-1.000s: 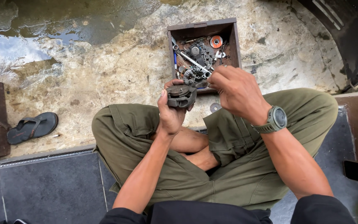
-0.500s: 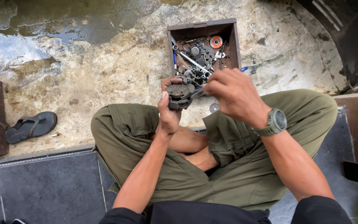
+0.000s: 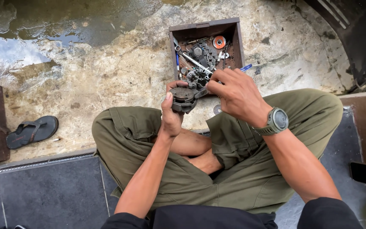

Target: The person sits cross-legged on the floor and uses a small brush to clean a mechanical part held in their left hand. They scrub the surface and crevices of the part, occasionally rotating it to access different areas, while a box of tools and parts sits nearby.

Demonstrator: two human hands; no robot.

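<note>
Two hands work just below a brown wooden parts box (image 3: 204, 32): the left hand (image 3: 171, 116) grips a dark round metal assembly (image 3: 184, 98). The right hand (image 3: 236, 95) is closed over its edge; whatever it pinches is hidden. Judging by this, a fitting step, needing a steady hold.

A dark, greasy metal part (image 3: 183, 98) — matt, dulled with grime — is gripped in the left hand (image 3: 171, 114), and is touched at its two o'clock edge by the right hand (image 3: 234, 95). At twelve o'clock from it a worn brown wooden box (image 3: 239, 42) is seen, filled with oily steel pieces. Rough, stained concrete ground (image 3: 119, 72) is shown, glossy where wetted at ten o'clock. The trousers (image 3: 242, 178) are of matt olive cloth. A matt rubber sandal (image 3: 32, 130) lies at nine o'clock — beside smooth dark tiles (image 3: 43, 191).
</note>
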